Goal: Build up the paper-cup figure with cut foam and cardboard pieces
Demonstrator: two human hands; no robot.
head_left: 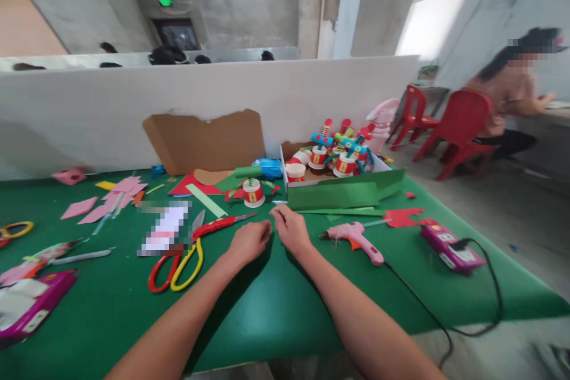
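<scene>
left hand (249, 241) fingers curled, grip unclear | right hand (290, 227) likewise, knuckles nearly touching | red scissors (218, 224) tip just beyond left fingers | glue gun (354, 237) near right, mid-bench (276, 303)

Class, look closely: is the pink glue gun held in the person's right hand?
No, the pink glue gun lies on the green table, apart from the right hand.

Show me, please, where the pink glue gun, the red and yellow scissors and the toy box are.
pink glue gun (354, 231), head view, on its body.
red and yellow scissors (203, 231), head view, on the red shank by the pivot.
toy box (329, 195), head view, on its green front wall.
</scene>
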